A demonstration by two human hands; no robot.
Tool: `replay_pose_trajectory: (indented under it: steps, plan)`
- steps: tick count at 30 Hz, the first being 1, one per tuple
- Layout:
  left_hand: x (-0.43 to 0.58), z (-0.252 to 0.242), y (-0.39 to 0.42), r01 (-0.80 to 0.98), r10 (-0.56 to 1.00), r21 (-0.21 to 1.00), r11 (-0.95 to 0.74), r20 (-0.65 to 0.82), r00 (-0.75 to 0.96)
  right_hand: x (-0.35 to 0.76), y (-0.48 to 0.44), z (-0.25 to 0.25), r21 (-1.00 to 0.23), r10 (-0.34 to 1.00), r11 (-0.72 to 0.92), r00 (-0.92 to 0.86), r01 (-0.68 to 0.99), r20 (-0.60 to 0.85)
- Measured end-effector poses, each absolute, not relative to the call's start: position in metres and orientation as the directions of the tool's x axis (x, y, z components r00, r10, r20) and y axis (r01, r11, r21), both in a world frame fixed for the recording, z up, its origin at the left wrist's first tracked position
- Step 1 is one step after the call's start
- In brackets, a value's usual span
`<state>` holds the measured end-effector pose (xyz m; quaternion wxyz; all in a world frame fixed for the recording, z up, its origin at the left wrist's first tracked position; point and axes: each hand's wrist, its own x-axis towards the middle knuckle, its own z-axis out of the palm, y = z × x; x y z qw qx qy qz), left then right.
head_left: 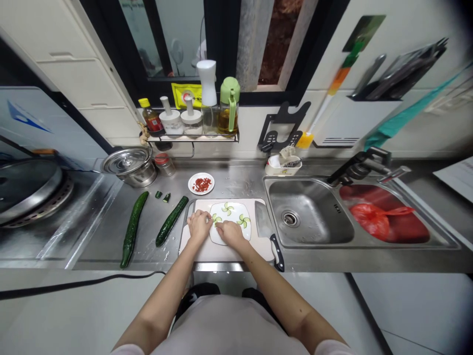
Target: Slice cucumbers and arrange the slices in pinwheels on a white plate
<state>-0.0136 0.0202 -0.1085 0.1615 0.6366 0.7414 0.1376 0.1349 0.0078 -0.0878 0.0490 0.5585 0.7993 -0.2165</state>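
Observation:
A white square plate (236,213) lies on a pale cutting board (221,252) at the counter's front edge. Small groups of cucumber slices (228,208) sit on the plate. My left hand (198,226) rests on the plate's left side, fingers curled together. My right hand (231,231) is at the plate's near edge, fingertips pinched by a cucumber slice (216,220). The two hands nearly touch there. What each pinches is too small to make out. A cleaver (266,228) lies on the board's right side, black handle toward me.
Two whole cucumbers (133,227) (171,221) and cut ends (163,196) lie left of the board. A small dish of red bits (201,184) stands behind it. The sink (306,214) is right, with a red bag (373,219). A lidded pot (130,165) and stove sit left.

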Motion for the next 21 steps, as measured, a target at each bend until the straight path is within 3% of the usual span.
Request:
replay_pose_trajectory:
  steps: [21]
  plan:
    - [-0.0179, -0.1101, 0.0202, 0.899, 0.990, 0.413, 0.142, -0.050, -0.133, 0.1304, 0.0141, -0.0924, -0.324, 0.882, 0.290, -0.383, 0.901, -0.276]
